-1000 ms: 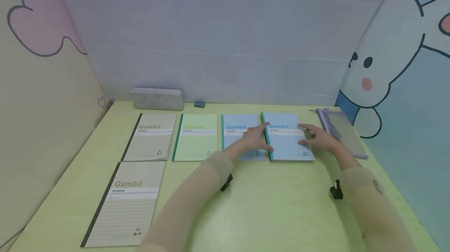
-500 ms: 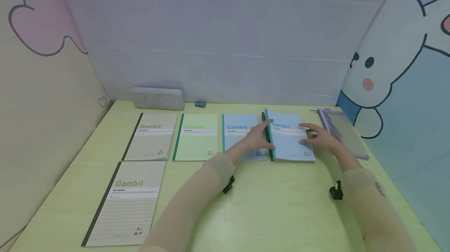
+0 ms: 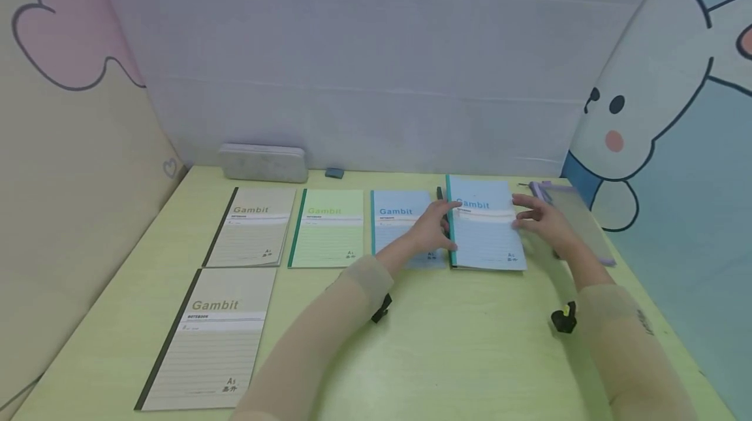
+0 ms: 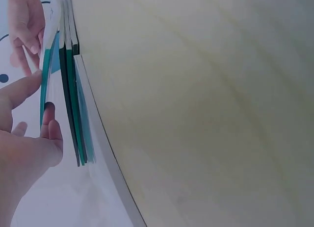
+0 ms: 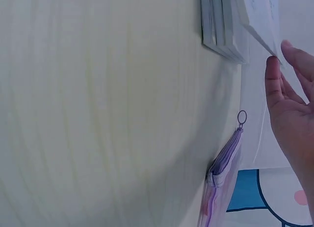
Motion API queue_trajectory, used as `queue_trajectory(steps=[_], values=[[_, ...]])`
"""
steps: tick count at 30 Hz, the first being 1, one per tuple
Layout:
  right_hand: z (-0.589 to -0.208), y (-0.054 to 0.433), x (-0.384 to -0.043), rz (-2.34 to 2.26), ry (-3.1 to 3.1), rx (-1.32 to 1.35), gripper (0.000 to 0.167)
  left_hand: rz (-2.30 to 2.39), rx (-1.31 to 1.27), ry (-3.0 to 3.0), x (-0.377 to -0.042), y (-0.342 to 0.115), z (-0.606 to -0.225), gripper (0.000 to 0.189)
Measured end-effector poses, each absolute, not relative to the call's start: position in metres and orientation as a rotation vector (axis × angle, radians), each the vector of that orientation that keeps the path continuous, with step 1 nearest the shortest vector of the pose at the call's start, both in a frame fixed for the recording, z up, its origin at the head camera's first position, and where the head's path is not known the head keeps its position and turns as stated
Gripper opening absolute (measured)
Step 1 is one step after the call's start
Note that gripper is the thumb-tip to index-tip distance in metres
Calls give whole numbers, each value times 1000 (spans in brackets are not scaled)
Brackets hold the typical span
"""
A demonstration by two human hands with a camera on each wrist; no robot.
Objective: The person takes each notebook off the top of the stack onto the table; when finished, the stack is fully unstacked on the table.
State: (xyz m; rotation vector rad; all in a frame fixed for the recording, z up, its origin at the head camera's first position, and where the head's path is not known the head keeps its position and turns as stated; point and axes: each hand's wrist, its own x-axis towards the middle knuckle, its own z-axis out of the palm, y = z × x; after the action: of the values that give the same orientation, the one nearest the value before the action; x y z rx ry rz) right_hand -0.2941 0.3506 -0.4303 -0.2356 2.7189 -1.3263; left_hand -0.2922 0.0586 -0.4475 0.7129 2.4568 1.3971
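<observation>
A blue "Gambit" notebook (image 3: 487, 235) with a teal spine is raised at its far end above a stack of notebooks (image 4: 72, 104). My left hand (image 3: 427, 230) pinches its spine edge; in the left wrist view, gap shows between it and the dark and teal spines below. My right hand (image 3: 546, 222) pinches the opposite edge, fingers and thumb on either side, as the right wrist view confirms. Another blue notebook (image 3: 389, 200) lies left of the stack, partly hidden by my left hand. Most of the stack is hidden in the head view.
A green notebook (image 3: 326, 238) and two grey notebooks, one behind (image 3: 249, 235) and one in front (image 3: 205, 349), lie to the left. Along the back sit a grey case (image 3: 263, 163) and a small dark blue block (image 3: 334, 173). A purple-edged zip pouch (image 3: 581, 218) lies at right.
The blue notebook has come up off the stack and shifted slightly right and away, uncovering a dark spine beneath. My right hand has moved up and right with it.
</observation>
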Motion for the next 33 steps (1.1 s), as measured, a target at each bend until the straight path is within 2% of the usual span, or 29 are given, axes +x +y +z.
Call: queue_trajectory(steps=[9,17,23,33], values=[[-412,338,-291,-1197,2736,-181,67,1359,643,2514,-292,52,-432,96],[-385,320,-288,-1102,2768,-284,75,1330,678,2527,-292,40,-412,97],[-367,310,-284,-979,2810,-247,80,1384,673,2486,-292,24,-399,94],[-343,288,-277,-1148,2797,-276,77,1427,748,2501,-296,-3,-373,85]])
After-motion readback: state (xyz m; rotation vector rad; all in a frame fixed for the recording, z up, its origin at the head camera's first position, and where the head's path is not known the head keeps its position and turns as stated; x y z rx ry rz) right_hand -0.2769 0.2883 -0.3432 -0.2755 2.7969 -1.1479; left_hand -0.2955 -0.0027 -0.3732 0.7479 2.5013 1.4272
